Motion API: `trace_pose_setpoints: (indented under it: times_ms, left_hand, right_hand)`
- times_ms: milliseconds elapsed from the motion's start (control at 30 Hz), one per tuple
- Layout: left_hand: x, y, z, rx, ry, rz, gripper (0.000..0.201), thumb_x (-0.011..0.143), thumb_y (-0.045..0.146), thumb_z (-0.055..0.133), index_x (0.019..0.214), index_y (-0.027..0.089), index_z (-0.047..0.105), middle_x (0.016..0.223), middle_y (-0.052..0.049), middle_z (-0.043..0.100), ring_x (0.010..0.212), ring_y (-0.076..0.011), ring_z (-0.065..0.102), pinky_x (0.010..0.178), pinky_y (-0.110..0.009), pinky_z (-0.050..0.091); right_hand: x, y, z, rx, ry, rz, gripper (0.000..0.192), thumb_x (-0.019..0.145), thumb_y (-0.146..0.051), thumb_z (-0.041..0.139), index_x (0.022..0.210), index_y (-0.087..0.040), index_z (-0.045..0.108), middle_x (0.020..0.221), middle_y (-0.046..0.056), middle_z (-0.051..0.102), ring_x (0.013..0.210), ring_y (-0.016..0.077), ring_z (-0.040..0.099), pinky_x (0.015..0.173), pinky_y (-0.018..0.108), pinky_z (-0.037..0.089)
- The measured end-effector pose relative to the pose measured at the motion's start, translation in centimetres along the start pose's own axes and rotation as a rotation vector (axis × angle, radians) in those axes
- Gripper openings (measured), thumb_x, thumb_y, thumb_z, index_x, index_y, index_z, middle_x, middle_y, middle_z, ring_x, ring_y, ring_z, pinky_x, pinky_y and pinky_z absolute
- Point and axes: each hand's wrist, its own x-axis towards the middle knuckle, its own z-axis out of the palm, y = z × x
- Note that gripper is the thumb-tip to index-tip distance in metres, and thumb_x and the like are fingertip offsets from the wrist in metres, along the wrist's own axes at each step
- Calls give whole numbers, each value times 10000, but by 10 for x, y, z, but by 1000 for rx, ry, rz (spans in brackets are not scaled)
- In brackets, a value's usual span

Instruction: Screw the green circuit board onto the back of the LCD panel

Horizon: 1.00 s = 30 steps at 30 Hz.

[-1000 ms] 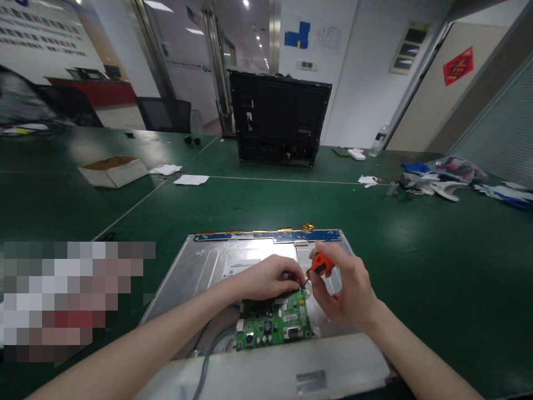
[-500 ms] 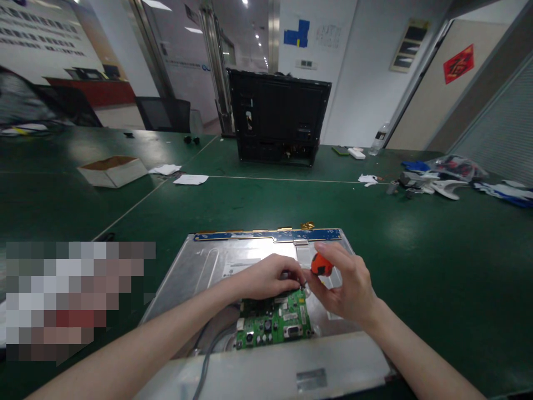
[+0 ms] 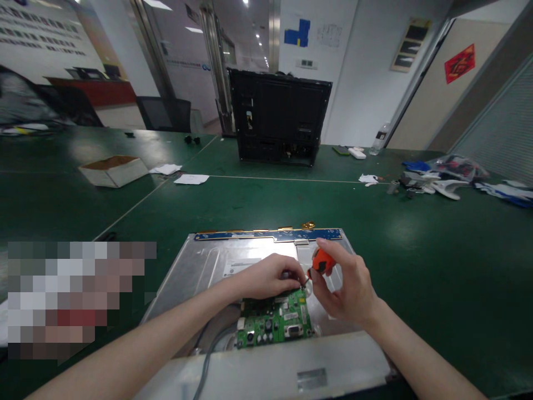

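Note:
My right hand grips an orange-and-black screwdriver by its handle. The screwdriver slants, its tip pointing down and left to the upper right corner of a green circuit board. At that same corner, the fingertips of my left hand are pinched together beside the tip; whatever they hold is hidden. Under both hands lies a silver metal panel, with a blue strip board along its far edge. A grey cable runs from near the green board toward me over a pale front strip.
Behind the panel, a black monitor housing stands on the green table. An open cardboard box and papers lie at left. Gloves and plastic bags are at right, near a bottle. A blurred patch covers the lower left.
My right fingers have shifted on the screwdriver and its handle leans more to the right, showing more of it. My left hand stays in the same spot.

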Motion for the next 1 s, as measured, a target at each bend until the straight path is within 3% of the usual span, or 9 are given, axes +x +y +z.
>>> trace_pose_setpoints:
  times_ms: [367,600,1000]
  left_hand:
    - [0,4,-1,-13,16,-15,69,844,142,613,878,150,672,831,-13,682,778,-160,613,721,-243,455]
    - [0,5,-2,-12,8,-17,55,839,159,634,872,152,677,818,-11,673,784,-166,604,708,-241,447]
    - [-1,5,0,-20,34,-13,51,826,114,632,829,142,673,789,-3,665,741,-145,592,706,-229,440]
  right_hand:
    - [0,2,1,-50,31,-36,512,855,-160,565,1328,-179,370,741,-13,618,586,131,587,471,228,481]
    - [1,1,0,39,-8,11,591,822,-101,515,1375,-183,324,800,6,628,582,122,559,495,237,491]
    - [-2,1,2,-83,27,-12,526,863,-175,552,1348,-214,353,766,-5,623,608,146,592,469,247,471]
